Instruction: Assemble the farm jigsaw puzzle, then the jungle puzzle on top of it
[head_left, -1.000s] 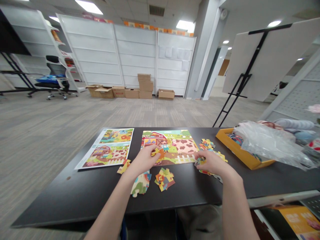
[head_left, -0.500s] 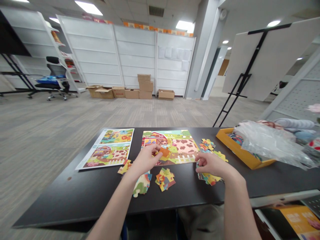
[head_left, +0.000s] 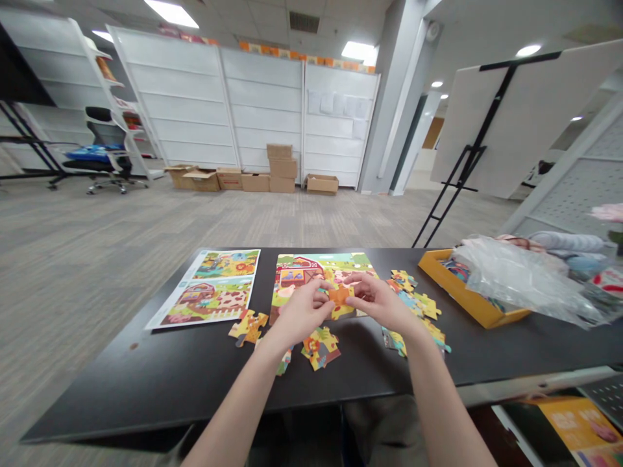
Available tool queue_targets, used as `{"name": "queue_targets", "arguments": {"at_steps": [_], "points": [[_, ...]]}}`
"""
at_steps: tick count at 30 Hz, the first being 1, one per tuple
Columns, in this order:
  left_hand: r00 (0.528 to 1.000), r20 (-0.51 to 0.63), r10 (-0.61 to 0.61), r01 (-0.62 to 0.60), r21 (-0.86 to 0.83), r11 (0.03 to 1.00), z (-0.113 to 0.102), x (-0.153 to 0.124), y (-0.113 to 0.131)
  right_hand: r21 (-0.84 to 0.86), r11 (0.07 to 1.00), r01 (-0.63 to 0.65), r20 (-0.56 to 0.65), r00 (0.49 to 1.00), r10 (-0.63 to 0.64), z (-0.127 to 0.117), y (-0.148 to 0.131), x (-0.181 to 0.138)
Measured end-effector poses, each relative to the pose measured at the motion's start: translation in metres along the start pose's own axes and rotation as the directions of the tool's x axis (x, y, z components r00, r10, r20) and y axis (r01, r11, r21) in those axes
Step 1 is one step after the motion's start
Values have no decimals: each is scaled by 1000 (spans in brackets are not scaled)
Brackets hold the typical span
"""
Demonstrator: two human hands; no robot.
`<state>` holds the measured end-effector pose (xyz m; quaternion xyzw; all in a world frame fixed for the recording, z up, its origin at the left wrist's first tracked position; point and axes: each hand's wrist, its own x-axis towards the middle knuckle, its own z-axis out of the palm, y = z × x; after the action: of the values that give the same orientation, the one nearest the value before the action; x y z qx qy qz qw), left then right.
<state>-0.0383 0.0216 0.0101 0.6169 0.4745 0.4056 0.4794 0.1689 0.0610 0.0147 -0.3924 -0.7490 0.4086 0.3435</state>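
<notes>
A jigsaw puzzle piece (head_left: 341,296) with an orange shape is pinched between my left hand (head_left: 306,308) and my right hand (head_left: 377,299). Both hands hold it above the lower part of a farm-scene puzzle (head_left: 296,266), which shows a red barn; my fingers cover much of that picture, including most of the cow. Loose puzzle pieces (head_left: 321,348) lie in front of the farm scene, some partly under my left wrist. One yellow-orange piece (head_left: 249,327) rests left of my left forearm. Several more pieces (head_left: 426,305) are heaped beyond my right wrist.
A printed picture sheet (head_left: 226,288) lies at the table's left. On the right stands a yellow box (head_left: 479,298) with a clear plastic bag (head_left: 525,275) over it. The black table (head_left: 146,376) ends close to my body. An easel (head_left: 467,168) stands behind.
My right hand has moved left from the right-hand pieces to the orange puzzle piece and now grips it too. My left hand has shifted right with the piece.
</notes>
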Motion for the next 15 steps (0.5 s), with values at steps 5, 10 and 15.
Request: {"name": "queue_targets", "arguments": {"at_steps": [5,10,15], "points": [[983,-124,133,-82,353,932,-1,-1,-3,-164,980,-113,-279,958,64,-32,34,-1],[982,-113,154,-84,470,879,-11,-2,-7,-348,896,-275,-285,942,179,-62,67,-10],[978,-105,181,-99,527,844,-14,-3,-8,-574,767,-288,-252,953,169,-65,70,-13]]}}
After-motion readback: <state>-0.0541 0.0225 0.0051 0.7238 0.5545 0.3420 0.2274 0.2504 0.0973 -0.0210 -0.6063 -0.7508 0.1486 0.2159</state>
